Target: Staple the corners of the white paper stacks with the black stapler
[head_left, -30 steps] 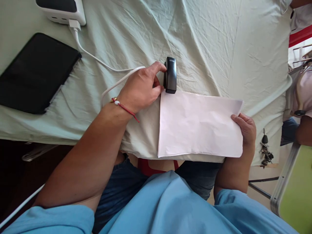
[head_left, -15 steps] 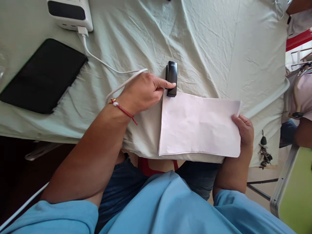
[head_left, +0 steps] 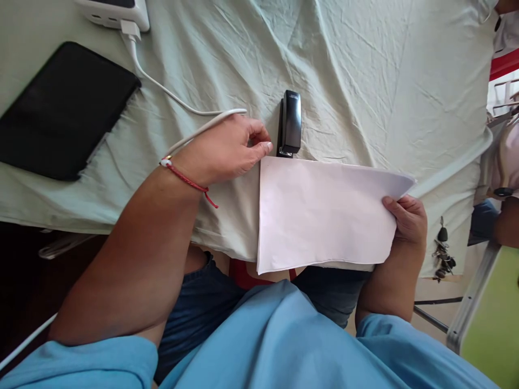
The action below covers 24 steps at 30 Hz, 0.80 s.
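Note:
A small black stapler (head_left: 290, 123) lies on the pale green cloth, its near end at the top left corner of a white stack of paper (head_left: 324, 213). My left hand (head_left: 221, 148) rests on the cloth just left of the stapler, fingers curled, fingertips at the paper's corner and holding nothing. A red string bracelet is on that wrist. My right hand (head_left: 405, 219) grips the paper's right edge, lifting that side slightly off the cloth.
A black tablet (head_left: 60, 111) lies at the left. A white charger block (head_left: 115, 11) at the top left feeds a white cable (head_left: 170, 97) running under my left hand. Keys (head_left: 441, 251) hang at the table's right edge. Another person sits at the far right.
My left index finger has come off the stapler and the fingers have curled back. The paper's right side has risen a little in my right hand.

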Tool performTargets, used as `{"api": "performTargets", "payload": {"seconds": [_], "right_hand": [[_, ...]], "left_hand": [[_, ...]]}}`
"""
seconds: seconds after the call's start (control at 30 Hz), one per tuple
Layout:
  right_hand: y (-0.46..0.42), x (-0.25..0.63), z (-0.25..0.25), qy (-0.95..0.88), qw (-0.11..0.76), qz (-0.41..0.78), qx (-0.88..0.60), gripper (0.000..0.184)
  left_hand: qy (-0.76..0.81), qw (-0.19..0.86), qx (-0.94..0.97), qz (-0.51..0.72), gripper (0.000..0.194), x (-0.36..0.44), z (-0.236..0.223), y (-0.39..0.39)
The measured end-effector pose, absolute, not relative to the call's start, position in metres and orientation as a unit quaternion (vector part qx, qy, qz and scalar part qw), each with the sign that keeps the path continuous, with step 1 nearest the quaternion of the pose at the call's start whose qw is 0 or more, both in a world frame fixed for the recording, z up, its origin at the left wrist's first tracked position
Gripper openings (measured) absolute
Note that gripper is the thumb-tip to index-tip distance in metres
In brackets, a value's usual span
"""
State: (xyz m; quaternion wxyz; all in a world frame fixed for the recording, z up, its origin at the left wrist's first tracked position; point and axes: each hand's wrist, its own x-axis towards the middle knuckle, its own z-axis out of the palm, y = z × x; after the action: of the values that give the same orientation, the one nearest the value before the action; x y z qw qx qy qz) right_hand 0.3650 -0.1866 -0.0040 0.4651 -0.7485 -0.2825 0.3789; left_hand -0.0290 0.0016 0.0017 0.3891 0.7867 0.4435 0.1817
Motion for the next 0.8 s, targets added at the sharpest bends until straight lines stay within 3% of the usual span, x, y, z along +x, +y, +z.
{"api": "performTargets", "payload": {"seconds": [0.13,0.33,0.47,0.6,0.8], "right_hand": [[-0.189,0.365,-0.007,-0.291,0.484,0.365,-0.74,0.037],[-0.187,0.369,-0.014,-0.296,0.517,0.353,-0.721,0.035],[-0.181,0.375,-0.019,-0.309,0.54,0.348,-0.701,0.044],[-0.178,0.378,-0.021,-0.31,0.53,0.346,-0.71,0.039],[-0.176,0.376,-0.02,-0.313,0.536,0.327,-0.713,0.041]], "left_hand": [[0.405,0.414,0.8,0.16,0.025,-0.033,0.005,0.002],[0.387,0.448,0.802,0.075,0.019,-0.035,0.016,0.001],[0.39,0.441,0.806,0.058,0.029,-0.034,0.023,0.001],[0.391,0.434,0.81,0.056,0.037,-0.031,0.022,0.002],[0.357,0.444,0.822,0.026,0.02,-0.031,0.021,0.003]]}}
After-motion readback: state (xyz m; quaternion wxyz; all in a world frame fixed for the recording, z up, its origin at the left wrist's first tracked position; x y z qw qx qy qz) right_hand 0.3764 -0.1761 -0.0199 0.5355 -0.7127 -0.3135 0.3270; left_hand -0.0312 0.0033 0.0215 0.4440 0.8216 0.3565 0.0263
